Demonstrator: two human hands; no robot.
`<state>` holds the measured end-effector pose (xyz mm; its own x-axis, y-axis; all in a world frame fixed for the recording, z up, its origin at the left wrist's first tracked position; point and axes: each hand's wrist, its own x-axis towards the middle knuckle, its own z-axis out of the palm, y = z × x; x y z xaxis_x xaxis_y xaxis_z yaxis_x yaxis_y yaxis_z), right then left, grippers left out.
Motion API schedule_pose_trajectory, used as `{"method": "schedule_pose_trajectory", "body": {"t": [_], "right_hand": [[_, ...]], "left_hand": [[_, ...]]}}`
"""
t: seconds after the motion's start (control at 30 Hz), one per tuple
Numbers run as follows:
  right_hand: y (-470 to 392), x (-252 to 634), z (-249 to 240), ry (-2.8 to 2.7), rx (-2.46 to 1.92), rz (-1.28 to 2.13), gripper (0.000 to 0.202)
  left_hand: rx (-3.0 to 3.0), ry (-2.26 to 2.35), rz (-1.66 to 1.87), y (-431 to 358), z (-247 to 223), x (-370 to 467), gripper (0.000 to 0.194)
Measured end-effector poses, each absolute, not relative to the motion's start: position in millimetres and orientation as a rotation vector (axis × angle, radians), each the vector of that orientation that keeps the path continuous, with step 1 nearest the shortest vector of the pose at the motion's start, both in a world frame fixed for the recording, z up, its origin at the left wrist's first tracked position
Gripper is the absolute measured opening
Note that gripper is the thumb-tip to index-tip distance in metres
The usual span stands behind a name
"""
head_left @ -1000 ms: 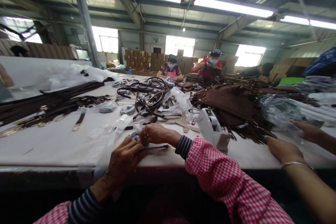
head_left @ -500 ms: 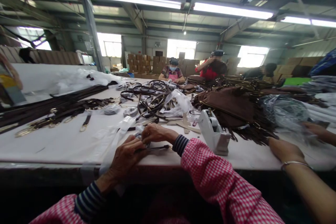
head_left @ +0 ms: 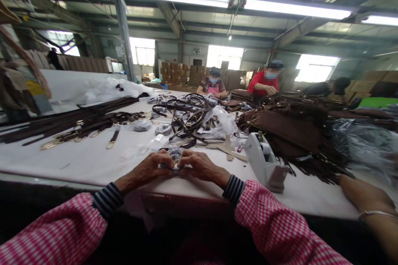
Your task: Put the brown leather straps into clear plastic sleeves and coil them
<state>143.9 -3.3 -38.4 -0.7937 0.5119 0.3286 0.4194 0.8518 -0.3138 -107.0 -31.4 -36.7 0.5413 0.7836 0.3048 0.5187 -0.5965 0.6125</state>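
Note:
At the near table edge, my left hand (head_left: 151,169) and my right hand (head_left: 203,166) face each other with fingers bent and pressed together. Between them they grip a plastic-wrapped coiled strap (head_left: 175,154), its upper loops showing above my fingers. My thumbs and the lower side of the coil are partly hidden. Just beyond lie similar wrapped coils (head_left: 163,129) and a tangle of dark straps (head_left: 189,120) with metal fittings. A white tape dispenser (head_left: 264,163) stands to the right of my right hand.
Long dark straps (head_left: 77,112) and straps with gold clasps (head_left: 112,138) lie at left. Brown bags (head_left: 282,126) are piled at right, beside clear plastic (head_left: 363,140). A co-worker's hand (head_left: 362,192) rests near the right edge. Other people (head_left: 213,85) sit across the table.
My right hand has moved from above my left hand to beside it, and both now hold the coil from its two sides. The view has turned slightly left.

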Motion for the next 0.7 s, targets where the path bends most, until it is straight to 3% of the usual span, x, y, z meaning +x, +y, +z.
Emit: {"method": "schedule_pose_trajectory", "body": {"t": [0.27,0.37,0.7], "right_hand": [[6,139,-43,-2.537,-0.71,0.463,0.011],[3,135,-48,-2.508,-0.773,0.443,0.011],[-1,147,-25,-2.55,-0.957,0.43,0.021]], "left_hand": [[2.5,1.344,0.739,-45,-31,-89,0.016],[2.583,1.421,0.808,-49,-42,-77,0.004],[2.509,1.398,0.758,-36,-49,-80,0.014]]}}
